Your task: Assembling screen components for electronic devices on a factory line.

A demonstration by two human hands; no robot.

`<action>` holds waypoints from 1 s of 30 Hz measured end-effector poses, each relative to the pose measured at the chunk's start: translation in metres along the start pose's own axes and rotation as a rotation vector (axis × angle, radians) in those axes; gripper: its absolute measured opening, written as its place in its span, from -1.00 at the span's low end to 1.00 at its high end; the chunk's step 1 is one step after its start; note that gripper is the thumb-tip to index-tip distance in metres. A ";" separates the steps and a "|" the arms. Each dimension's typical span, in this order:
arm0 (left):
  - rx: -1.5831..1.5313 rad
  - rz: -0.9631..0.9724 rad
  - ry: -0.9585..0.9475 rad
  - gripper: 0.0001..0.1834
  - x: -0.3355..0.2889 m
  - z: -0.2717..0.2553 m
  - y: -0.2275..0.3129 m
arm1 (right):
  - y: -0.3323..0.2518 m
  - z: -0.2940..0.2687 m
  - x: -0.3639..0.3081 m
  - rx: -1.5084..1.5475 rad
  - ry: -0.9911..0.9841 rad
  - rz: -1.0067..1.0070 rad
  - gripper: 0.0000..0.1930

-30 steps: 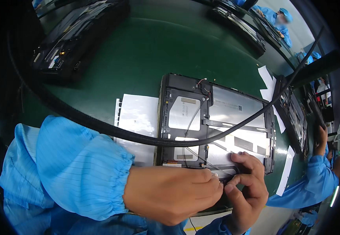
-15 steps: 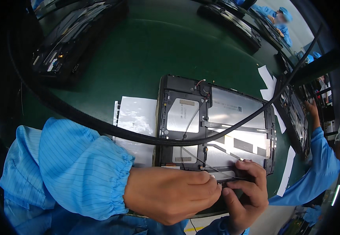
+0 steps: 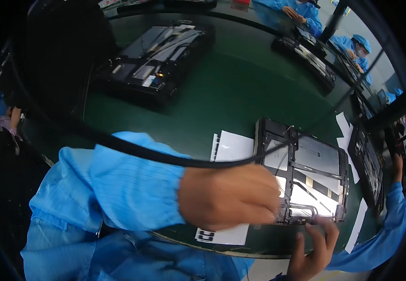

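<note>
A black-framed electronic panel unit [image 3: 317, 161] with silver metal plates lies on the green table [image 3: 231, 89], right of centre. My left hand [image 3: 228, 196] is over the unit's left part, motion-blurred, with fingers folded together; whatever they may hold is hidden. Close to the near edge of the unit, my right hand [image 3: 315, 248] has its thumb and fingers spread apart, fingertips beside the frame. A dark strand runs along the unit's near side, above the right fingertips. White sheets [image 3: 233, 146] stick out at the unit's left and below my left wrist.
A thick black cable [image 3: 165, 159] loops across the view in front of my left forearm. Another panel unit [image 3: 158, 58] lies at the far left, with others [image 3: 306, 61] at the far right. Paper strips [image 3: 356, 227] lie at right. Co-workers in blue [image 3: 392, 220] are nearby.
The view has swung, so the unit appears farther right. My left hand has come away from my right hand, toward the upper left. My right hand's fingers are more spread.
</note>
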State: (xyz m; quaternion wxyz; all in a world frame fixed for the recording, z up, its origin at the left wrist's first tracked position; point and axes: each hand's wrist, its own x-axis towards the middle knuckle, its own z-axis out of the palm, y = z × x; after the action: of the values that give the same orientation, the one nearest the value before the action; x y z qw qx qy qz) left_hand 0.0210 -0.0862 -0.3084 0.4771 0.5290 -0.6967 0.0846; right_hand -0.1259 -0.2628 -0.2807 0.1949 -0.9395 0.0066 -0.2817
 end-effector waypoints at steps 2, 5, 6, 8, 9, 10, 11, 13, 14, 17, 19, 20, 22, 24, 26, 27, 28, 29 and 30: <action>-0.041 -0.047 -0.054 -0.77 -0.017 -0.017 0.004 | -0.016 0.003 -0.015 0.055 0.035 0.051 -0.85; 0.114 -0.229 -0.168 -0.72 -0.039 -0.027 0.018 | -0.064 0.027 -0.014 0.188 -0.153 0.062 -0.89; 0.110 -0.267 -0.136 -0.74 -0.042 -0.024 0.016 | -0.070 0.041 -0.012 0.169 -0.097 -0.001 -0.91; 0.130 -0.303 -0.123 -0.76 -0.045 -0.021 0.015 | -0.081 0.057 -0.012 0.071 -0.137 0.004 -0.92; 0.164 -0.317 -0.117 -0.75 -0.045 -0.020 0.014 | -0.082 0.064 -0.013 0.043 -0.185 0.027 -0.91; 0.183 -0.338 -0.137 -0.72 -0.045 -0.020 0.011 | -0.081 0.066 -0.011 0.068 -0.263 0.031 -0.90; 0.213 -0.364 -0.155 -0.67 -0.045 -0.021 0.011 | -0.080 0.066 -0.008 0.099 -0.342 0.030 -0.87; 0.244 -0.345 -0.168 -0.67 -0.044 -0.023 0.015 | -0.080 0.075 -0.009 0.108 -0.256 -0.005 -0.87; 0.224 -0.372 -0.184 -0.68 -0.039 -0.022 0.018 | -0.078 0.074 -0.010 0.156 -0.186 -0.056 -0.86; 0.232 -0.363 -0.193 -0.68 -0.035 -0.018 0.011 | -0.075 0.074 -0.008 0.148 -0.157 -0.028 -0.89; 0.236 -0.371 -0.196 -0.69 -0.033 -0.015 0.014 | -0.071 0.069 -0.010 0.130 -0.174 -0.084 -0.90; 0.251 -0.365 -0.198 -0.69 -0.031 -0.013 0.014 | -0.069 0.063 -0.010 0.167 -0.142 -0.112 -0.91; 0.272 -0.360 -0.206 -0.68 -0.025 -0.011 0.014 | -0.064 0.044 -0.008 0.211 -0.103 -0.141 -0.91; 0.289 -0.310 -0.236 -0.71 -0.020 -0.009 0.011 | -0.046 0.016 -0.008 0.447 -0.135 -0.011 -0.88; 0.299 -0.312 -0.240 -0.71 -0.017 -0.013 0.014 | -0.007 -0.006 -0.009 0.401 -0.098 0.002 -0.93; 0.277 -0.284 -0.241 -0.70 -0.014 -0.011 0.011 | 0.017 -0.016 -0.017 0.399 -0.041 0.130 -0.93; 0.225 -0.235 -0.215 -0.72 -0.006 -0.009 0.013 | 0.036 -0.030 -0.021 0.400 0.018 0.251 -0.94; 0.203 -0.217 -0.221 -0.72 0.009 -0.004 0.007 | 0.054 -0.046 -0.022 0.458 0.081 0.401 -0.95; 0.192 -0.092 -0.271 -0.75 0.026 0.004 0.008 | 0.069 -0.062 -0.024 0.524 0.137 0.545 -0.95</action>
State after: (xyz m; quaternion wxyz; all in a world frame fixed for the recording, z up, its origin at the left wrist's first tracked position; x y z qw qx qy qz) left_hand 0.0129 -0.1026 -0.2881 0.3295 0.6102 -0.7182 0.0568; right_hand -0.1729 -0.3463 -0.2713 0.4954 -0.8005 0.1970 -0.2737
